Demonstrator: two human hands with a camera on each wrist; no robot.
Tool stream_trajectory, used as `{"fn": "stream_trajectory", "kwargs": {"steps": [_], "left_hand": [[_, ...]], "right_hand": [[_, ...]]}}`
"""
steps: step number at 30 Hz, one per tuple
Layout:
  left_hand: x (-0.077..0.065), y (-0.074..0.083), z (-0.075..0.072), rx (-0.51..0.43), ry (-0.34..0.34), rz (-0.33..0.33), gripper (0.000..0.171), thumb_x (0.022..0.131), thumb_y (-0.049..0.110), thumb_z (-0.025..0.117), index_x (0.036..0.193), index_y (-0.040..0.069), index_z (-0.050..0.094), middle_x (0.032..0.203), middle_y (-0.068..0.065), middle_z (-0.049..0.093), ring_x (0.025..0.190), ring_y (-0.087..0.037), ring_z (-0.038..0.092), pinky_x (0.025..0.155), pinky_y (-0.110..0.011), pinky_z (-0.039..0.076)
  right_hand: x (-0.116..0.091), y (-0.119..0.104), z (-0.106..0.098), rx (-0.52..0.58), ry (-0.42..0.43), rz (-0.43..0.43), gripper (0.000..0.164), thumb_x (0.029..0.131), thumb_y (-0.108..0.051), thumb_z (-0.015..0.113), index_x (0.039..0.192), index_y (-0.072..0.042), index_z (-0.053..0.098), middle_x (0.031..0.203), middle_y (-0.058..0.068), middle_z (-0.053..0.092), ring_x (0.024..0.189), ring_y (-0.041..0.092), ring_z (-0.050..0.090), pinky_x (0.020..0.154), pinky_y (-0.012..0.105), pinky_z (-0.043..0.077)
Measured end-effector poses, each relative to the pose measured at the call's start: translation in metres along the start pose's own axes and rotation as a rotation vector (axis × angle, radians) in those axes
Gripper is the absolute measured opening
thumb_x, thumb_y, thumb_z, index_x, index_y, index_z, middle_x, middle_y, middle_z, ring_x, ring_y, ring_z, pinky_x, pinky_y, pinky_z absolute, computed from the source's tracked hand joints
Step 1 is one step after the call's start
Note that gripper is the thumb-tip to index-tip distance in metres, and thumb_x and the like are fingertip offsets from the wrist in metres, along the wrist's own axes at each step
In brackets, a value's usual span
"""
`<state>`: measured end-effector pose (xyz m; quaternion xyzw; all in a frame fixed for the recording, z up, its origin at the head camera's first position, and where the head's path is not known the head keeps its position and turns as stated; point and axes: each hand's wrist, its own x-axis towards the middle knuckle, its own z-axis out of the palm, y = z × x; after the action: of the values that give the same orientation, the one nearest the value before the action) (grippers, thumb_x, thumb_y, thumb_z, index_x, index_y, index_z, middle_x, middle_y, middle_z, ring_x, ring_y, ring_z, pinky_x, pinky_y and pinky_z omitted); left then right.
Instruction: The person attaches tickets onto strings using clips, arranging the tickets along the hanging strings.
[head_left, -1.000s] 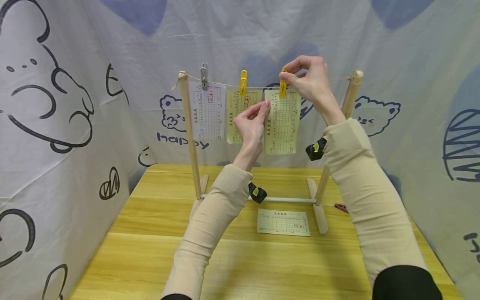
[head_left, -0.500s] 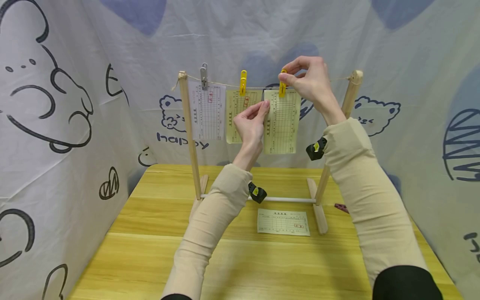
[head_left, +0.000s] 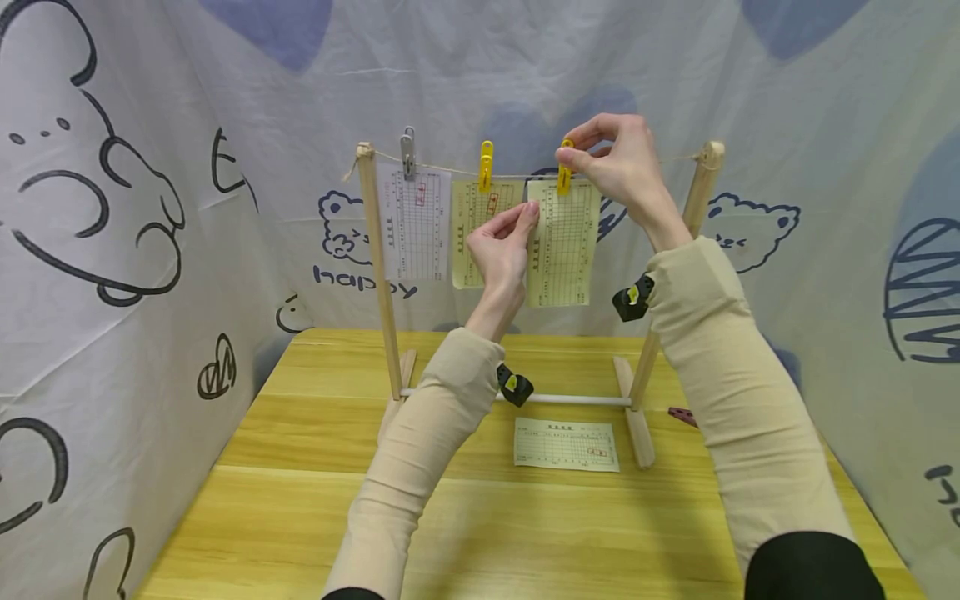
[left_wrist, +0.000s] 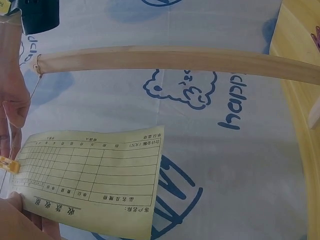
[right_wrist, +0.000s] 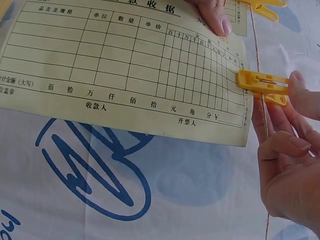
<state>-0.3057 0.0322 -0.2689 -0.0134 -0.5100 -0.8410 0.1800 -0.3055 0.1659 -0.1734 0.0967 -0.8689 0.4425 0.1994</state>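
Note:
A yellow receipt slip (head_left: 562, 250) hangs upright at the string, its top edge in the jaws of a yellow clothespin (right_wrist: 262, 82). My right hand (head_left: 618, 158) pinches that clothespin's handles between thumb and fingers. My left hand (head_left: 501, 250) pinches the slip's left edge near the top, with the thumb on its printed face (right_wrist: 212, 12). To the left, a second yellow slip (head_left: 468, 233) hangs from another yellow clothespin (head_left: 487, 167), partly hidden behind my left hand. A white slip (head_left: 416, 225) hangs from a grey clip (head_left: 408, 152) at the far left.
The string (head_left: 678, 158) spans two wooden posts (head_left: 381, 275), joined low down by a white rod (head_left: 577, 400). Another receipt slip (head_left: 566, 444) lies on the wooden table (head_left: 300, 517). A dark red clothespin (head_left: 682, 416) lies beside the right sleeve. Printed cloth hangs behind.
Both hands keep their grips almost in place. The lower edge of the held slip has shifted very slightly up and left.

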Motion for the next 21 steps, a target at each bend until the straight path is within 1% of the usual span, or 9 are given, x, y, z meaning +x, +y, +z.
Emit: {"fn": "stream_trajectory", "kwargs": {"steps": [4,10,16,21], "left_hand": [[0.0010,-0.0007,0.0003,-0.010,0.000,-0.002,0.020,0.087,0.010,0.078,0.102,-0.003,0.076,0.102,-0.018,0.077,0.075,-0.004,0.072,0.079,-0.021,0.062],[0.0025,-0.0020,-0.0001,-0.007,-0.001,0.001,0.021,0.087,0.010,0.078,0.102,-0.004,0.076,0.102,-0.019,0.077,0.074,-0.003,0.071,0.078,-0.020,0.062],[0.0034,-0.0031,-0.0002,-0.013,0.003,0.002,0.020,0.086,0.009,0.079,0.102,-0.004,0.076,0.101,-0.018,0.078,0.073,-0.003,0.071,0.078,-0.021,0.062],[0.0031,-0.0029,0.0001,-0.013,0.006,0.013,0.020,0.086,0.009,0.079,0.101,-0.005,0.076,0.101,-0.019,0.077,0.073,-0.003,0.071,0.077,-0.020,0.062]], "right_hand": [[0.0005,0.0005,0.0003,0.006,-0.002,0.004,0.033,0.092,-0.031,0.075,0.116,-0.009,0.071,0.094,-0.014,0.060,0.087,0.008,0.060,0.080,0.025,0.051],[0.0004,0.0016,0.0012,0.001,-0.003,-0.005,0.033,0.092,-0.031,0.074,0.116,-0.009,0.070,0.095,-0.014,0.060,0.089,0.008,0.060,0.082,0.025,0.051],[0.0002,0.0017,0.0011,0.012,-0.010,0.007,0.033,0.092,-0.031,0.075,0.116,-0.009,0.070,0.095,-0.014,0.060,0.089,0.007,0.060,0.082,0.025,0.052],[-0.0002,0.0015,0.0006,0.013,-0.015,0.008,0.035,0.092,-0.032,0.075,0.118,-0.009,0.070,0.095,-0.014,0.060,0.089,0.006,0.060,0.083,0.026,0.053]]}}
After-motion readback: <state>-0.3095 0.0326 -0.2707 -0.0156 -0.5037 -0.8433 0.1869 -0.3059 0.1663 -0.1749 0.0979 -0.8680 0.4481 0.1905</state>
